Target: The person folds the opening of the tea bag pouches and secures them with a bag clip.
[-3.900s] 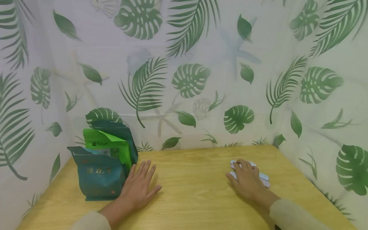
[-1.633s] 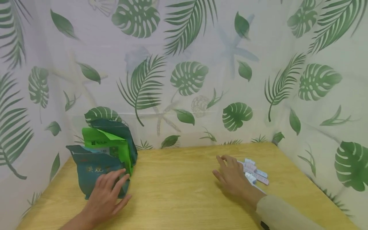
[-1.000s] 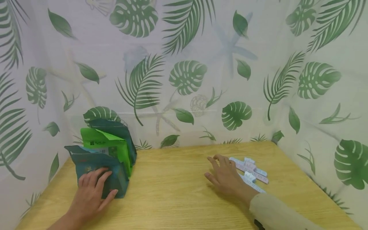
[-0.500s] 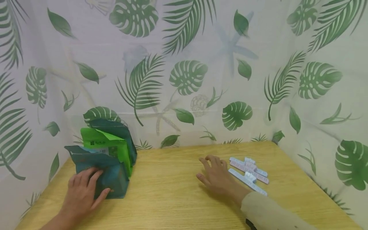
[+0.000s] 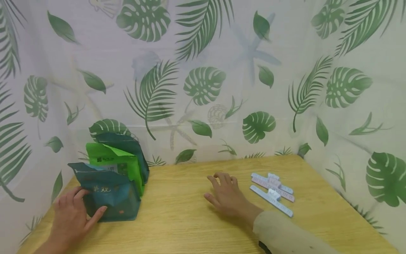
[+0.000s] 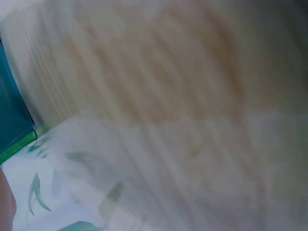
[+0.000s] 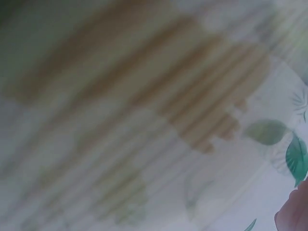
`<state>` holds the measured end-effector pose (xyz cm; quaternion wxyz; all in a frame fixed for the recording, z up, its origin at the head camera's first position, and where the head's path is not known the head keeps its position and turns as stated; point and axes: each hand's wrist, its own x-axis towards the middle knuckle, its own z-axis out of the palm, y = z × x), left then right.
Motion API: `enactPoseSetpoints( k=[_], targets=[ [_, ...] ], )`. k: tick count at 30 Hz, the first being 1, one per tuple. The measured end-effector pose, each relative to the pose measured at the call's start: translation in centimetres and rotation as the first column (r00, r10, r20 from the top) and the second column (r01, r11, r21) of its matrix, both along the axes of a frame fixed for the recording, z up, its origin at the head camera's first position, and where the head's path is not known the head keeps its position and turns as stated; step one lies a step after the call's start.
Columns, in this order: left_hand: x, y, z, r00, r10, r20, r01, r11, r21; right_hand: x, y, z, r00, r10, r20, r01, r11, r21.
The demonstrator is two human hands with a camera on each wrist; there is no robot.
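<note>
My left hand is at the left side of the front dark teal pouch, its fingers loosely bent and overlapping the pouch's lower left edge. Whether the fingertips touch it, I cannot tell. That pouch has gold lettering and stands upright. Behind it stands a bright green pouch, and a second dark teal pouch is at the back. With nothing in it, my right hand is over the middle of the table, fingers spread and slightly bent. To its right lie a blue bag clip, a pink bag clip and another blue bag clip.
The wooden table reaches back to a white curtain printed with green leaves, which also closes off both sides. Both wrist views are mostly blurred wood grain and curtain; a teal pouch corner shows at the left wrist view's edge.
My left hand has moved from beside the pouches, across the front pouch, to its left edge. My right hand has left the bag clips and moved left, uncovering them. The pouches stay in place.
</note>
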<state>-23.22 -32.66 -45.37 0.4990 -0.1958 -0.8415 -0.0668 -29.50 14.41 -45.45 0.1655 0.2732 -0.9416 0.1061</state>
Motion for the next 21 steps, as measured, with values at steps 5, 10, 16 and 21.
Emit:
enactPoseSetpoints(
  k=[5,10,16,21],
  targets=[
    [0.2,-0.8,0.1,0.992,0.071,0.101,-0.078,0.995,0.069,0.1,-1.5,0.0,0.999,0.044,0.012,-0.045,0.999,0.027],
    [0.6,-1.3,0.1,0.957,0.123,0.262,-0.164,0.977,0.14,0.1,-3.2,-0.1,0.996,0.089,0.011,-0.089,0.994,0.061],
    [0.8,-1.9,-0.5,0.899,0.182,0.399,-0.229,0.971,0.073,0.6,-5.5,0.3,0.992,0.117,0.048,-0.12,0.99,0.074],
    [0.7,-2.2,-0.8,0.868,0.184,0.461,-0.218,0.976,0.021,0.7,-7.1,0.3,0.991,0.127,0.031,-0.13,0.987,0.098]
  ],
)
